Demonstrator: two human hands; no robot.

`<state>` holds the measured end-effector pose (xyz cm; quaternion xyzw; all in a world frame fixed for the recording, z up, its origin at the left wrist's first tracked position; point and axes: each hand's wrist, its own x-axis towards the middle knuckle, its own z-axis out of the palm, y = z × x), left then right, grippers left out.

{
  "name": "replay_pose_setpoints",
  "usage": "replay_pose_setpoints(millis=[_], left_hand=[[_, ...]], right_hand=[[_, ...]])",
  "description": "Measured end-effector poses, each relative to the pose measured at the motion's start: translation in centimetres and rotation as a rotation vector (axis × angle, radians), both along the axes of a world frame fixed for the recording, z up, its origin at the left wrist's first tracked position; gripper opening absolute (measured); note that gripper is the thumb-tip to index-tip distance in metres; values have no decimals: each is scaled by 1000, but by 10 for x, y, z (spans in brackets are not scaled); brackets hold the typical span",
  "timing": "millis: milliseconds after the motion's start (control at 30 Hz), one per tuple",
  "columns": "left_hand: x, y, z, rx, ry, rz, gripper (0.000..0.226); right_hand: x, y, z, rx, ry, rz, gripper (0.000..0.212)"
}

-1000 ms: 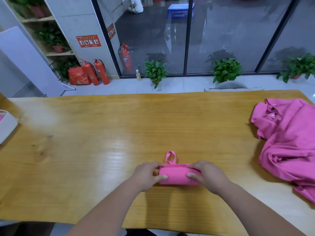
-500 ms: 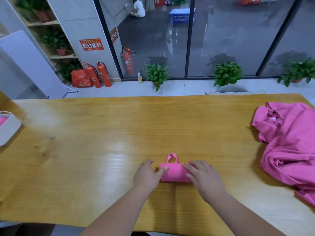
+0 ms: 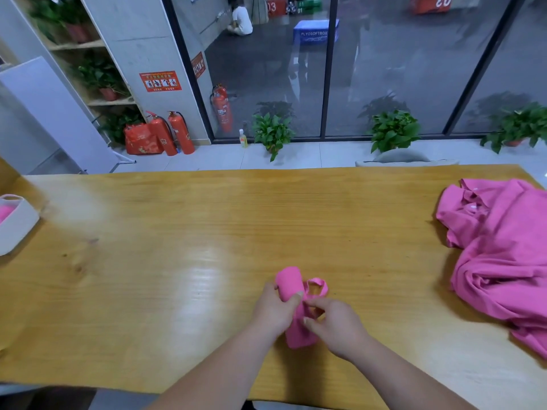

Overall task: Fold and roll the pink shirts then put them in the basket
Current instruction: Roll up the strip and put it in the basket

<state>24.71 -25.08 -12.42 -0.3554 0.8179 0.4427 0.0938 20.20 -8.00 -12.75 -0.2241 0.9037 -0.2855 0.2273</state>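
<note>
I see the roll [image 3: 289, 282], a soft pink cylinder of cloth, pointing away from me over the table [image 3: 177, 261], near its front edge. A small fabric loop [image 3: 317, 287] sticks out on its right. My left hand [image 3: 273, 309] wraps it, fingers curled. My right hand [image 3: 337, 327] pinches its cloth. Bare glossy wood runs left to the white basket [image 3: 16, 232]. A crumpled pink pile [image 3: 503, 261] lies far right.

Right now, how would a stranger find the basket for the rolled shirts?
Start at the wooden table and follow it to its left edge. The basket sits there, partly out of frame. It alone is white; the loose pink shirts lie at the right end.
</note>
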Motion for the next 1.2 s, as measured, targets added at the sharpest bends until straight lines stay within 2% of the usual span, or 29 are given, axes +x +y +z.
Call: replay_pose_setpoints(millis=[167,267,300,367,500,633,767,867,967,1100,1200], left_hand=[[5,-26,10,-40,-31,-243,75],[10,-36,13,-69,-68,-380,80],[11,-37,13,-74,-66,-386,82],[13,-36,13,-77,-52,-369,84],[14,-34,11,-115,-43,-361,85],[17,-33,9,-115,-32,-334,86],[18,-33,6,-71,-15,-300,86],[17,-35,5,-49,-15,-298,86],[16,-35,4,-58,-16,-302,86],[17,-36,0,-54,1,-306,85],[18,-36,-1,-49,-3,-319,85]], right_hand=[[7,9,-5,-81,-219,115,39],[-4,24,-7,-46,-154,47,19],[-8,28,-9,-14,-102,-14,15],[-14,33,-12,62,-5,-110,20],[-21,25,-24,131,59,-71,39],[-18,9,-30,211,57,-2,18],[-13,14,-32,220,89,-130,18],[-14,22,-27,128,138,-220,25],[-10,25,-23,-18,127,-200,31],[0,23,-16,-273,-30,-173,27],[0,22,-3,-468,-221,-219,23]])
